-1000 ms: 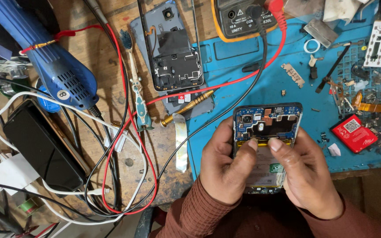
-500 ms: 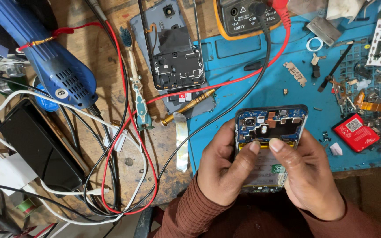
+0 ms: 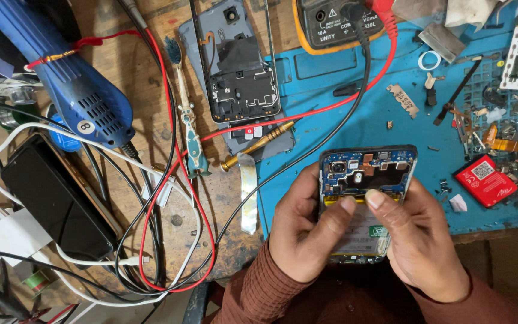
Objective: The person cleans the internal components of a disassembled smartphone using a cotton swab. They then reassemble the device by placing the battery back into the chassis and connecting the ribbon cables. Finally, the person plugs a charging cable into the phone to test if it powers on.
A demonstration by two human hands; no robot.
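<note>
Both my hands hold an opened phone (image 3: 368, 169) with its back cover off, showing a blue circuit board and a pale battery. My left hand (image 3: 304, 231) grips the phone's left edge, thumb pressed on the top edge of the battery. My right hand (image 3: 418, 240) grips the right side, and its thumb meets the left thumb at the battery's top. The phone hovers over the front edge of a blue work mat (image 3: 343, 102).
A detached phone back frame (image 3: 241, 78) lies on the wooden bench beside a brush (image 3: 187, 120) and a brass-handled tool (image 3: 259, 145). A blue heat gun (image 3: 73, 90), a black box (image 3: 55, 201), tangled cables, a yellow multimeter (image 3: 331, 24), a red battery (image 3: 484, 179) and small parts surround them.
The view has shifted slightly, so the phone sits a little lower and further right. Both thumbs have closed in on the battery's top edge.
</note>
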